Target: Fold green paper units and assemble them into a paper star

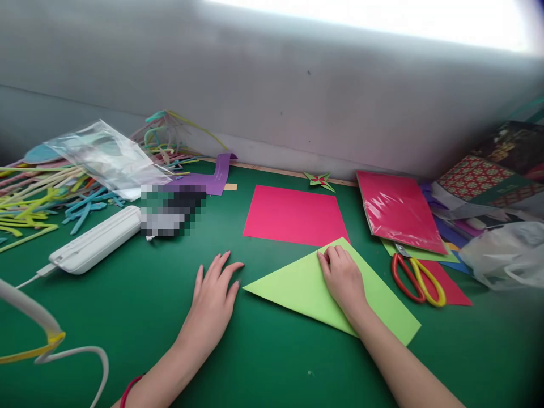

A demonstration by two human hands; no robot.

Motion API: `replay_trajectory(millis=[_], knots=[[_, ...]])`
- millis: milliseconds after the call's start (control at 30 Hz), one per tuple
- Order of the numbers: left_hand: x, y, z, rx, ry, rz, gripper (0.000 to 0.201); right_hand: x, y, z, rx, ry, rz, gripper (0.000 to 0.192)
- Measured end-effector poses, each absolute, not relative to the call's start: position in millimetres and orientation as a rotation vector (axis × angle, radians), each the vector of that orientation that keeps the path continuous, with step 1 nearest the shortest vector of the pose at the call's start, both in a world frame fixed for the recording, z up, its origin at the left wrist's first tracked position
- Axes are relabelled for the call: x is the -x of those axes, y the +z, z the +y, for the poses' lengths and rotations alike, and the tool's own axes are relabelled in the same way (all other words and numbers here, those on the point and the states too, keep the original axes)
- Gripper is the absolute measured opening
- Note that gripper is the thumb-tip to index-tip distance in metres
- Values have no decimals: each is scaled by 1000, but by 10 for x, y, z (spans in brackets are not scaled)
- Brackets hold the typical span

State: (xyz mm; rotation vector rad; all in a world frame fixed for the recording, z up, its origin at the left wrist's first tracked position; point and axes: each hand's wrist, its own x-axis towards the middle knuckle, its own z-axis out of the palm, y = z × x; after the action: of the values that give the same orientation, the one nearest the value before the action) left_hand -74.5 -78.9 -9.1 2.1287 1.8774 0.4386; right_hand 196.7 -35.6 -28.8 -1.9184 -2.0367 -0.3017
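Observation:
A light green sheet of paper (289,289), folded into a triangle-like shape, lies on the green table. On its upper part rests my right hand (344,277), fingers curled together and pressing on the paper; the fingertips are partly hidden. My left hand (215,294) is open on the table, its fingers spread, just left of the paper's pointed left corner and apart from it. Behind the green paper lies a flat pink-red sheet (293,215), its near right corner touching or under the green one.
Scissors (419,277) with red and yellow handles lie at right, beside a plastic-wrapped pink-red paper pack (399,209). Left are a white power strip (97,241), a clear bag (110,156) and many coloured paper strips (34,198). A paper star (319,181) sits by the wall.

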Motion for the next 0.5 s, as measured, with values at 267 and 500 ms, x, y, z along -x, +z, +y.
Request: replay_trajectory(millis=[267,500], knots=[[555,174,-801,-1750,458,1695,29,-1961,-284,-369,1857,-260,-1951,26],[530,127,-715,-1703,445,1699,23,-2023,-167,-427,2027,-18,-1824,30]])
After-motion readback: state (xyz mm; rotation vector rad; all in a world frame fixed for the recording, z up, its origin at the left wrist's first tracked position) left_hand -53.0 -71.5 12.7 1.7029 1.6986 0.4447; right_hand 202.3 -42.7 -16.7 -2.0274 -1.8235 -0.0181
